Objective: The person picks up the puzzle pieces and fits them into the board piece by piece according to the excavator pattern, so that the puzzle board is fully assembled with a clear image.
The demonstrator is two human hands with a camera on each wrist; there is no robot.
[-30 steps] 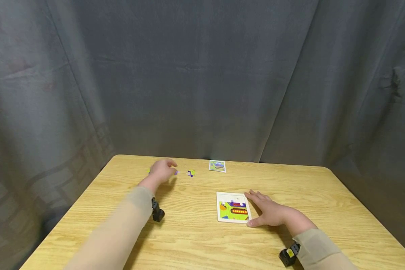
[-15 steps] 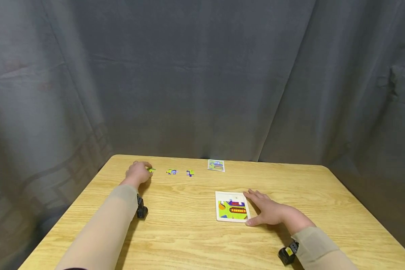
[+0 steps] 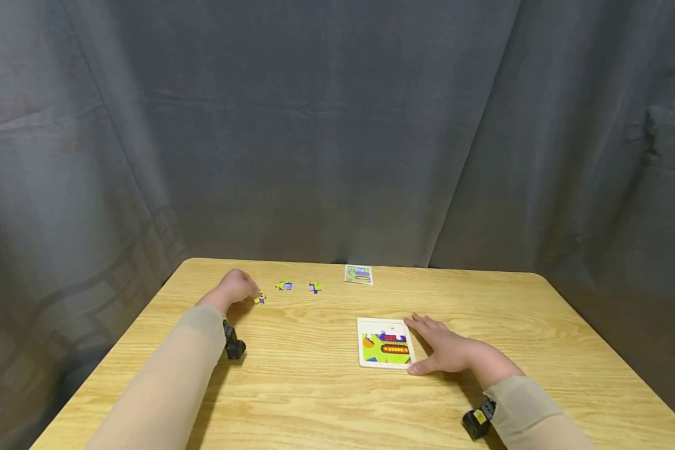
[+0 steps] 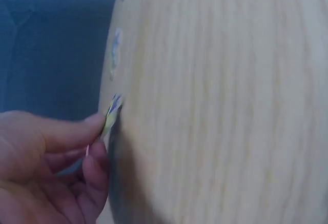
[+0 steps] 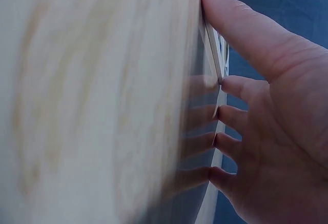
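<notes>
My left hand pinches a small yellow and purple puzzle piece between thumb and fingertips, just above the table near its far left. The left wrist view shows the same piece held edge-on in the fingers. A white puzzle board with a green, orange and purple picture lies at the table's middle. My right hand rests flat against the board's right edge, fingers straight, thumb at its near corner. In the right wrist view the fingers lie along the board's rim.
Two more loose pieces lie in a row near the far edge. A small picture card lies beyond them. The wooden table is backed by a grey curtain.
My left hand reached left along the far edge, took up a puzzle piece and has drawn it slightly toward me and rightward. The right hand has stayed on the board.
</notes>
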